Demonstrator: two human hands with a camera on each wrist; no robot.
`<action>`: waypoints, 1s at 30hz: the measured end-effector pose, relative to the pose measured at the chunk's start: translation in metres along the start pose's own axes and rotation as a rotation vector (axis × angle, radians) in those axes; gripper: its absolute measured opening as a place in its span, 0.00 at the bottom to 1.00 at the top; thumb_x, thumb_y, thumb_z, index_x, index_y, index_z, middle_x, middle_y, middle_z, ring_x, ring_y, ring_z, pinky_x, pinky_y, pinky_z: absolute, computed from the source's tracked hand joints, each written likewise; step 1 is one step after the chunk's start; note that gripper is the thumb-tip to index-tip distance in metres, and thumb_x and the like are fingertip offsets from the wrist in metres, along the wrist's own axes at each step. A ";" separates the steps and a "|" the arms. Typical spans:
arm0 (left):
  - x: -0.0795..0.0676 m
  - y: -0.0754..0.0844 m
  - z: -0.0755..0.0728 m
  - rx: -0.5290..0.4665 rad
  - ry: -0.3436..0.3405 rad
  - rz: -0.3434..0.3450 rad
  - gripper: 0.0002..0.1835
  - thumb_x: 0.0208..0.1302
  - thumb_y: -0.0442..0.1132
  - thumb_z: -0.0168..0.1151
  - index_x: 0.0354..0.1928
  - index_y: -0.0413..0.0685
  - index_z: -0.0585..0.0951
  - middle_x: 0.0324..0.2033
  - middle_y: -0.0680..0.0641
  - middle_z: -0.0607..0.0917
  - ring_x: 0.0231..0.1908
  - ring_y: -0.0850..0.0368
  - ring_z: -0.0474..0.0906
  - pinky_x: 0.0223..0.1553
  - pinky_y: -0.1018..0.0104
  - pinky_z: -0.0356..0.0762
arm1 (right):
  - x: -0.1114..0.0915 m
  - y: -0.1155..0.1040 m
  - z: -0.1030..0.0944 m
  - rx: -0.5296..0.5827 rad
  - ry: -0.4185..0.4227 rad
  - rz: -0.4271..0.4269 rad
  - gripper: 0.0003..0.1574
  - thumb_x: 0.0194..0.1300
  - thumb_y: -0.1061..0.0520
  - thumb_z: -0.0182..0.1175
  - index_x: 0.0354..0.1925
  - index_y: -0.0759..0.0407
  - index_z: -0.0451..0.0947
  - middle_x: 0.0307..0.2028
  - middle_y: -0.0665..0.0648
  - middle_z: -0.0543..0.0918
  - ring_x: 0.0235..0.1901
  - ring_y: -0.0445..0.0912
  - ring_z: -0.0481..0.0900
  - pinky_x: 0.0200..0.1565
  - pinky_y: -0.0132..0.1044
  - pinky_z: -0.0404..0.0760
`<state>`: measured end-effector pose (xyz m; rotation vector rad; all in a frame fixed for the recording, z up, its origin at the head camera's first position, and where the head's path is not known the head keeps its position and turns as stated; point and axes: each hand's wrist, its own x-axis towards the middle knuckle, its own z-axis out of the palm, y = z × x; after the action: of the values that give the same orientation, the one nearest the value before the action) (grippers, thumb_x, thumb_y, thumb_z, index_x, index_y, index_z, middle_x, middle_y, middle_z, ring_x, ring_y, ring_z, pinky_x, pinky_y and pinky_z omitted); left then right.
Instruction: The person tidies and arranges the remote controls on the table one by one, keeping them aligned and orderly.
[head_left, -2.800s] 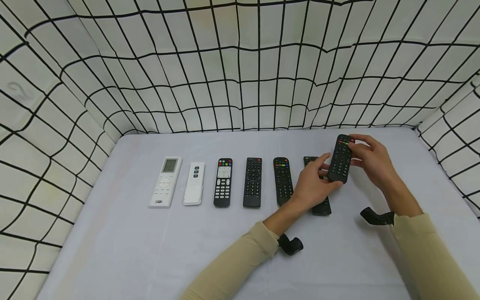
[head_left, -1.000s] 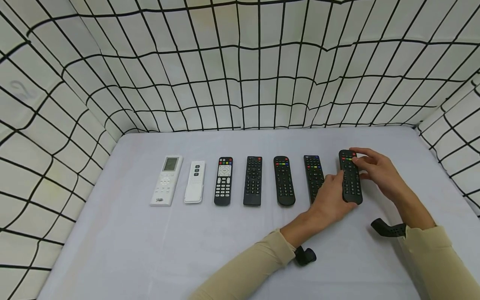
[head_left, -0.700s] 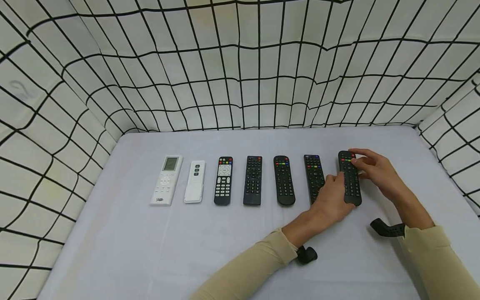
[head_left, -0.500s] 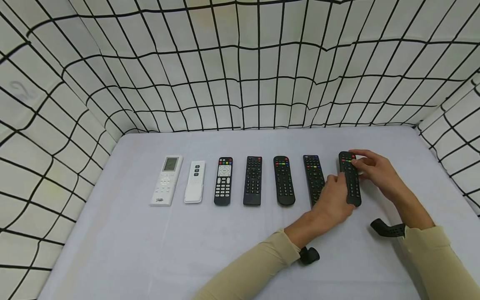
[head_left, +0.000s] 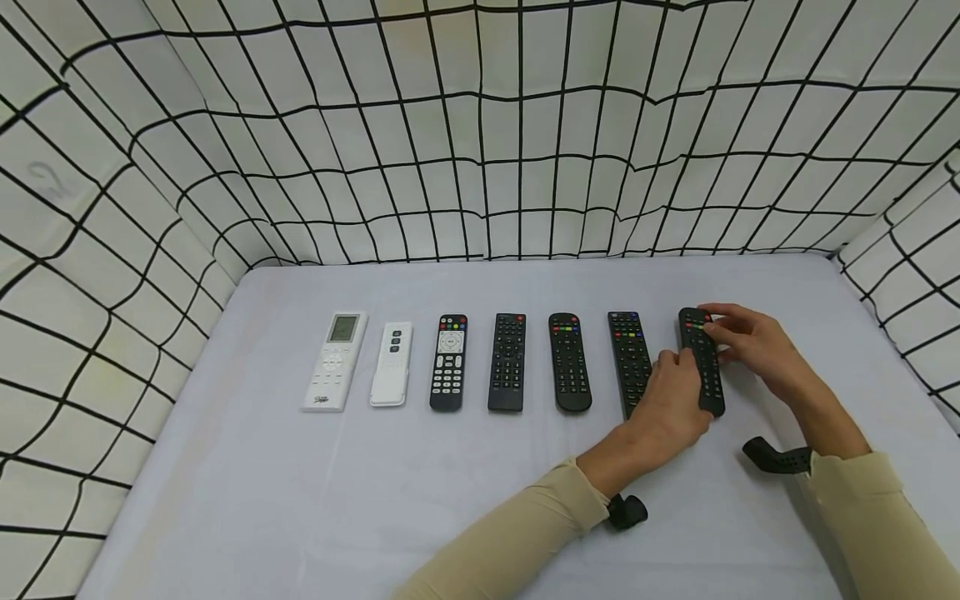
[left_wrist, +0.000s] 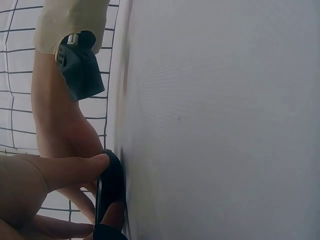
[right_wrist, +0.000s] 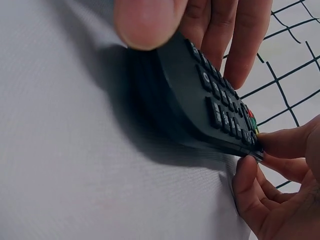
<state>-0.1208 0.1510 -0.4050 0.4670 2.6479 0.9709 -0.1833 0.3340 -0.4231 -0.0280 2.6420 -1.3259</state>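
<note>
Both hands hold a black remote control (head_left: 709, 367) with rounded ends and colored buttons near its top, at the right end of a row. My right hand (head_left: 756, 343) pinches its far end between thumb and fingers, as the right wrist view also shows. At the near end, my left hand (head_left: 667, 412) grips it with the thumb (right_wrist: 147, 22) at the bottom edge and fingers along the left side. In the left wrist view the remote lies close along the white tabletop (left_wrist: 215, 130). Just left of it is another black remote (head_left: 628, 350), its lower part overlapped by my left hand.
Leftward along the row lie a rounded black remote (head_left: 570, 367), a straight black one (head_left: 507, 367), a black one with white buttons (head_left: 447, 367), a small white one (head_left: 391, 367) and a white one with a screen (head_left: 334, 362). Black-gridded white walls (head_left: 502, 133) enclose the table.
The remote, earlier held tilted above the table by the sixth remote, has come down and right to the row's end. During the last second it has slid slightly toward me, both hands with it.
</note>
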 end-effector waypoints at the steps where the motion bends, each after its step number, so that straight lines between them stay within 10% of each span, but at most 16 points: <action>1: 0.000 0.000 0.000 0.007 0.003 0.001 0.46 0.59 0.42 0.79 0.75 0.41 0.66 0.64 0.43 0.74 0.60 0.62 0.76 0.53 0.79 0.80 | 0.000 0.000 0.000 -0.010 -0.001 -0.002 0.33 0.81 0.50 0.53 0.75 0.65 0.65 0.49 0.56 0.79 0.37 0.31 0.77 0.38 0.30 0.85; 7: 0.001 0.002 0.001 0.053 0.016 -0.014 0.45 0.58 0.45 0.80 0.74 0.39 0.68 0.66 0.42 0.72 0.63 0.61 0.75 0.55 0.78 0.80 | 0.001 -0.001 0.001 -0.033 -0.021 -0.024 0.33 0.82 0.52 0.52 0.75 0.68 0.65 0.58 0.71 0.77 0.37 0.28 0.76 0.38 0.28 0.84; 30: -0.003 0.003 0.005 0.126 0.041 -0.007 0.44 0.61 0.48 0.78 0.73 0.38 0.68 0.66 0.42 0.69 0.64 0.60 0.71 0.57 0.78 0.78 | -0.004 0.000 0.007 -0.052 0.028 -0.020 0.33 0.80 0.50 0.56 0.73 0.68 0.69 0.60 0.74 0.78 0.34 0.28 0.79 0.37 0.26 0.81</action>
<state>-0.1158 0.1550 -0.4060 0.4702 2.7572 0.8240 -0.1785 0.3286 -0.4264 -0.0433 2.7061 -1.2719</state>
